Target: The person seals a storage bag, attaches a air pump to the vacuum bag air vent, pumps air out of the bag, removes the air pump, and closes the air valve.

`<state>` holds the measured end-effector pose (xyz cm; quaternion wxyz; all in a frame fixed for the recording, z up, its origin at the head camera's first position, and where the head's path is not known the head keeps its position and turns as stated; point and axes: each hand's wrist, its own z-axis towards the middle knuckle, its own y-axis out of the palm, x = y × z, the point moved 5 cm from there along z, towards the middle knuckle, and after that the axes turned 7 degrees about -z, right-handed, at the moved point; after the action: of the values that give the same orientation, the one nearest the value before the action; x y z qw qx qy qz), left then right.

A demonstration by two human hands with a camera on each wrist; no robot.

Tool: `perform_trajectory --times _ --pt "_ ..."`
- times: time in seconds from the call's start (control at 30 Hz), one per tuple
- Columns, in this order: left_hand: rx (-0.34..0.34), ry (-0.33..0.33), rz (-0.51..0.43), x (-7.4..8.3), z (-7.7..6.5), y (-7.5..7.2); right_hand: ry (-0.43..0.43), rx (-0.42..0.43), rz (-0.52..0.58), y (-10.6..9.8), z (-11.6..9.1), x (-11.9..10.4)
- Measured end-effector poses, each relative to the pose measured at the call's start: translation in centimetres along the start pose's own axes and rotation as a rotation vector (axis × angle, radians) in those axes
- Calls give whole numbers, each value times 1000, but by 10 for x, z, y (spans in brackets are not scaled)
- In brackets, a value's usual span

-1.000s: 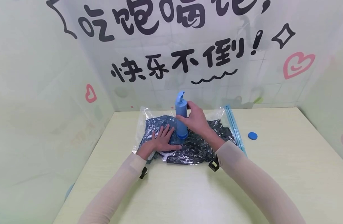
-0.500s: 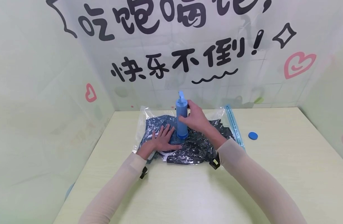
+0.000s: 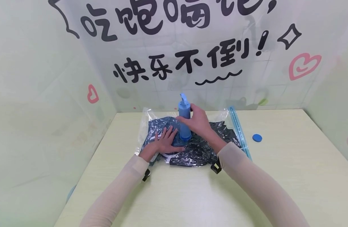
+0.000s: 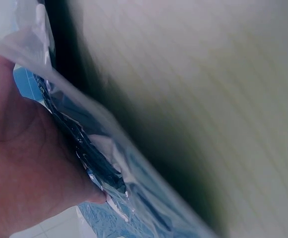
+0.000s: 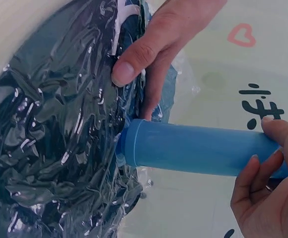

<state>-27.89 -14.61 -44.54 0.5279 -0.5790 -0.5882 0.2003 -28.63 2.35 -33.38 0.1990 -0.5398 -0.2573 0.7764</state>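
Observation:
A clear vacuum storage bag [image 3: 191, 157] with dark, wrinkled clothing inside lies across the back of the table. On it stands a blue hand pump [image 3: 185, 131], upright, its base against the bag and a light blue loop handle on top. My right hand [image 3: 199, 121] grips the pump's upper barrel, thumb in front; in the right wrist view the fingers curl round the barrel [image 5: 193, 148]. Left of the pump, my left hand [image 3: 165, 143] presses on the bag with fingers spread. The left wrist view shows that palm [image 4: 30, 168] against the plastic edge. The pump's base contact is partly hidden.
A round blue cap [image 3: 257, 137] lies on the table [image 3: 290, 170] to the right of the bag. The bag's blue zip strip [image 3: 238, 129] runs along its right edge. A printed wall covering [image 3: 174, 85] rises just behind the table.
The pump's loop handle has turned slightly, and my right thumb has shifted back and forth on the barrel. My left hand and the bag stay in place.

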Motion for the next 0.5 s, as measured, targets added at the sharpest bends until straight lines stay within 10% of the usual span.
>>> perform_trajectory --times 0.5 --pt "1 10 -10 6 -7 -4 -59 -149 118 -9 6 3"
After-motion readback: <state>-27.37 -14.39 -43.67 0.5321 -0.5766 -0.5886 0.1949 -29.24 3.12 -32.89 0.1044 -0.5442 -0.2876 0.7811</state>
